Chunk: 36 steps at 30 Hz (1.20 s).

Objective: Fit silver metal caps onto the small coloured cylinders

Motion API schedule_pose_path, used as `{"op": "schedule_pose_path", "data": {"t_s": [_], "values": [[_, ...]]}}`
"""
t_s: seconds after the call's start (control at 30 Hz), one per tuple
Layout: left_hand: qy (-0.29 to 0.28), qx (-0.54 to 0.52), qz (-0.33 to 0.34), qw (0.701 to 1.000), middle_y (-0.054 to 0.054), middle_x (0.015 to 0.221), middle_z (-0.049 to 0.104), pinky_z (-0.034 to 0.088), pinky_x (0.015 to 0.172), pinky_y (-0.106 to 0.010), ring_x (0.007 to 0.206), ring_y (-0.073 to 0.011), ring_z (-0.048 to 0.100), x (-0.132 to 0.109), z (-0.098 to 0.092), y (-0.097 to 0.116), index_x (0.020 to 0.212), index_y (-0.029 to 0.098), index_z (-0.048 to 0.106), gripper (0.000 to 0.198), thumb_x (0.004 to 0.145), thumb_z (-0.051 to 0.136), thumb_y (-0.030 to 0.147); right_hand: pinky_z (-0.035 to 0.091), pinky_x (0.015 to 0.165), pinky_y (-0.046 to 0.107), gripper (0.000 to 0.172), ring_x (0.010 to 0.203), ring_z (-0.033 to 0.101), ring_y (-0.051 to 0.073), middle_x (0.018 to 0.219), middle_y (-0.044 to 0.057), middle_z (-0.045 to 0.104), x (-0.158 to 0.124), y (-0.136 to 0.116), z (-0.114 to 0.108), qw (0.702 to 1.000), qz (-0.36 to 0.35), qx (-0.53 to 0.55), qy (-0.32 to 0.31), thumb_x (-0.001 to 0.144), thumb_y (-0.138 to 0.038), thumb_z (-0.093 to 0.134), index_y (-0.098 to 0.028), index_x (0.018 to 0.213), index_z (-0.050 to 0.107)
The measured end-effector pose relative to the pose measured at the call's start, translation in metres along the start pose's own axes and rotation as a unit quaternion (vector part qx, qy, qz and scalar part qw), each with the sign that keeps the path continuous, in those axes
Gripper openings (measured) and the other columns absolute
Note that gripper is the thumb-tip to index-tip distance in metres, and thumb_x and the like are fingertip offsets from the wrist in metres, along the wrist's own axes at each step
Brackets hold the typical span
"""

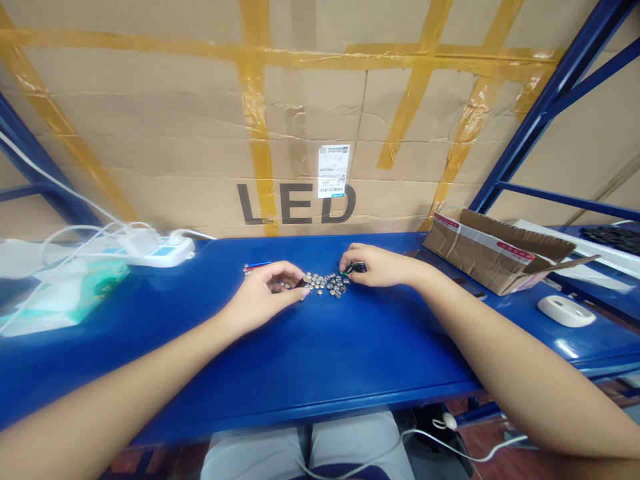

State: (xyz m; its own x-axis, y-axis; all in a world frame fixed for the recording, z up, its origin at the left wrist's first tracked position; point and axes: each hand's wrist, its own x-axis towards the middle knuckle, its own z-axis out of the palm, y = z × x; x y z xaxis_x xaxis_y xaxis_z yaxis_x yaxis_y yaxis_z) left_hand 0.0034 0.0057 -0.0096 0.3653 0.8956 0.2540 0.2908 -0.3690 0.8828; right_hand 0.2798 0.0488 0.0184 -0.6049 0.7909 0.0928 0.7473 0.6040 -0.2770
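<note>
A loose pile of small round silvery pieces (330, 285), like button cells or metal discs, lies on the blue table (320, 353). My left hand (267, 290) curves around the pile's left side, thumb and fingers apart. More discs show in the gap between them. On the right edge of the pile, my right hand (377, 265) has its fingers curled down and drawn together. Dark shiny pieces with a touch of green (354, 268) show under those fingertips, too small to name. Behind my left hand lie thin red and blue pen-like sticks (257, 265), partly hidden.
An open cardboard box (480, 250) stands at the right, with a white mouse (566, 311) in front and a dark phone-like slab (467, 288) beside it. At left are a white power strip (145, 250) with cables and a green-white plastic packet (70, 293). A large LED carton (200, 133) stands behind.
</note>
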Motion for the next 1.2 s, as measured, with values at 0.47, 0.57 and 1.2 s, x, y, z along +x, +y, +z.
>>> {"op": "schedule_pose_path", "data": {"t_s": [0.47, 0.57, 1.2], "values": [[-0.003, -0.006, -0.005, 1.0, -0.005, 0.096, 0.072, 0.053, 0.085, -0.035, 0.094, -0.0212, 0.066, 0.0, 0.0, -0.002, 0.093, 0.019, 0.07, 0.03, 0.074, 0.081, 0.04, 0.05, 0.076, 0.032, 0.01, 0.083, 0.062, 0.019, 0.093, 0.007, 0.068, 0.002, 0.0, 0.004, 0.998, -0.03, 0.033, 0.035, 0.079, -0.014, 0.065, -0.017, 0.088, 0.069], [-0.003, -0.01, -0.004, 1.0, -0.005, 0.095, 0.071, 0.053, 0.086, -0.035, 0.094, -0.0212, 0.065, 0.0, 0.001, -0.001, 0.092, 0.018, 0.07, 0.03, 0.074, 0.081, 0.04, 0.05, 0.076, 0.031, 0.008, 0.081, 0.063, 0.018, 0.091, 0.006, 0.07, 0.003, -0.009, 0.004, 0.994, -0.025, 0.057, 0.089, 0.082, -0.016, 0.061, -0.017, 0.089, 0.065], [-0.024, -0.04, 0.01, 0.999, -0.006, 0.095, 0.073, 0.054, 0.088, -0.037, 0.092, -0.0217, 0.067, -0.001, 0.004, 0.001, 0.096, 0.018, 0.068, 0.027, 0.08, 0.076, 0.038, 0.054, 0.074, 0.034, 0.017, 0.082, 0.063, 0.018, 0.098, 0.008, 0.064, -0.007, -0.066, 0.02, 0.936, -0.199, 0.125, 0.263, 0.098, -0.023, 0.054, -0.022, 0.106, 0.068]]}}
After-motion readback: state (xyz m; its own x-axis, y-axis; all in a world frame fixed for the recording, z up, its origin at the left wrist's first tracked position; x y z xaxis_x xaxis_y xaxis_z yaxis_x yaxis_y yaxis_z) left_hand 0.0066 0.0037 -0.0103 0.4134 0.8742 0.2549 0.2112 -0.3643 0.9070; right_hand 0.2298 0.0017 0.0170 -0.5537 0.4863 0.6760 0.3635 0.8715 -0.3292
